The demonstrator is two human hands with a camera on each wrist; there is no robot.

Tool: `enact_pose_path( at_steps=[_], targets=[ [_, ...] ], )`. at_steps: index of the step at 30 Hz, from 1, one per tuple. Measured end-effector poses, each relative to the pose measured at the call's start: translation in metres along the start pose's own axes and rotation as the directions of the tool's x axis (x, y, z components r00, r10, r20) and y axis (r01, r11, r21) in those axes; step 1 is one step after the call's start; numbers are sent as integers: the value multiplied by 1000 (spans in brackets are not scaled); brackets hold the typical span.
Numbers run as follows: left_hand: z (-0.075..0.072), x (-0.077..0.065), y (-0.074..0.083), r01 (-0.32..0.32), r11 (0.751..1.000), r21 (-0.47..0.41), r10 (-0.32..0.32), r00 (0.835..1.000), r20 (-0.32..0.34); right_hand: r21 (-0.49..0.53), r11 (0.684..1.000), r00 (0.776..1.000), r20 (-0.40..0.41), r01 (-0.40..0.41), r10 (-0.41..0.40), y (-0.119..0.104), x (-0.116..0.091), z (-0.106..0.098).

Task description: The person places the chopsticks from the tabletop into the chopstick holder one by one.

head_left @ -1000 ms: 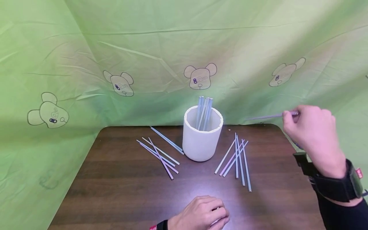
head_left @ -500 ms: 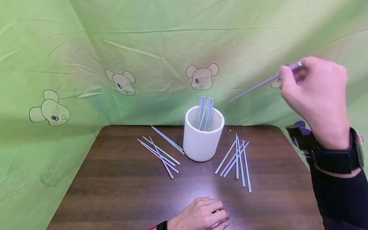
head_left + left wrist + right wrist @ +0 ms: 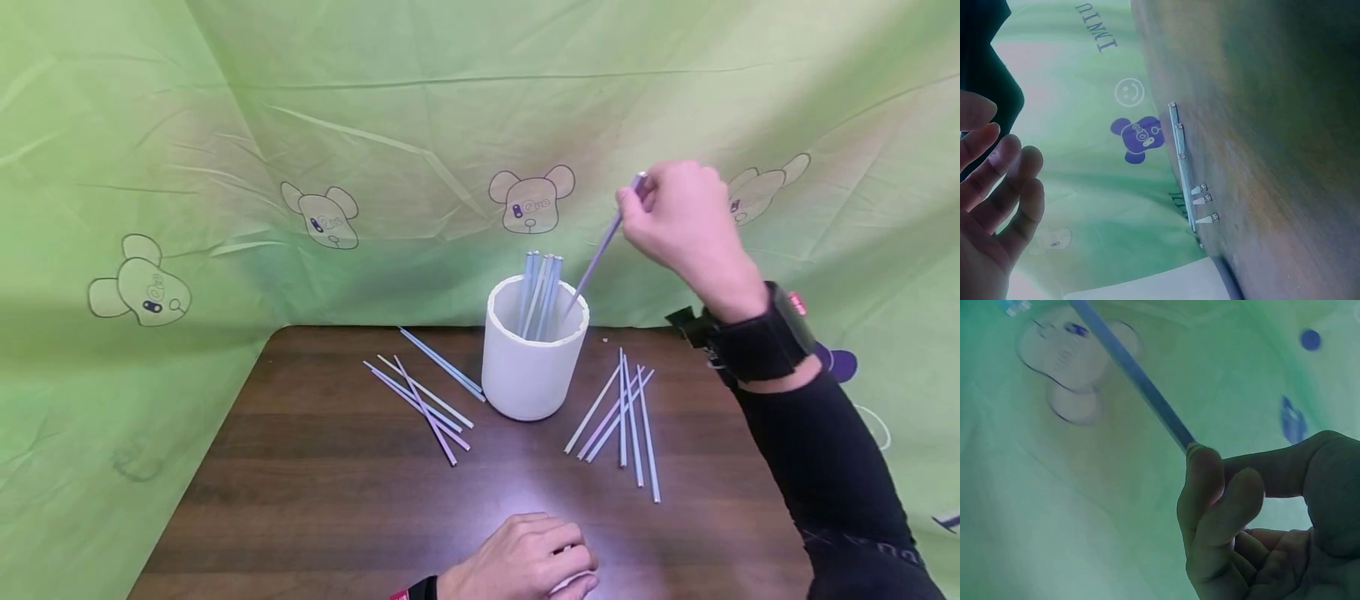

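Grasped near the upper end by the right hand: purple stick, lower end over or in the mouth of the white cup (cannot tell which), at two o'clock. Probably light, stiff and smooth; best pinched near the top. Inside the cup: blue and pale sticks, near-upright, ends projecting toward twelve o'clock. At six o'clock, fingers relaxed, grasping nothing: left hand.

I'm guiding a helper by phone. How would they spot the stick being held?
Find the white cup on the brown table. Above and right of it, the right hand pinches a purple stick slanting down toward the cup. Unlike the sticks standing in the cup, it's held.
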State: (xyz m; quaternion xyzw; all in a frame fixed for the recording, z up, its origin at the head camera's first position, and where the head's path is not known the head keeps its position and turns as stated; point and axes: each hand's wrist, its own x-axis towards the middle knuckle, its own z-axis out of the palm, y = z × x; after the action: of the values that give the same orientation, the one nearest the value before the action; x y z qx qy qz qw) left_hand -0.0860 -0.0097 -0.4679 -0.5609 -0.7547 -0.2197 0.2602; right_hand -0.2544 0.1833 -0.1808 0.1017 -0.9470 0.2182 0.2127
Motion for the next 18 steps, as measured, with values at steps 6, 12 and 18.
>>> enact_pose_path(
  at_steps=[6, 12, 18],
  targets=[
    [-1, -1, 1, 19, 1000, -16, -19, 1000, 14, -26, 999, 991, 134, -22, 26, 9, 11, 41],
    [-2, -5, 1, 45, 998, -36, -43, 998, 55, -70, 997, 976, 215, -23, 38, 21, 19, 81],
    [-4, -6, 2, 83, 994, -66, -77, 993, 95, -68, 996, 951, 300, -55, 73, 32, 23, 104]
  ],
)
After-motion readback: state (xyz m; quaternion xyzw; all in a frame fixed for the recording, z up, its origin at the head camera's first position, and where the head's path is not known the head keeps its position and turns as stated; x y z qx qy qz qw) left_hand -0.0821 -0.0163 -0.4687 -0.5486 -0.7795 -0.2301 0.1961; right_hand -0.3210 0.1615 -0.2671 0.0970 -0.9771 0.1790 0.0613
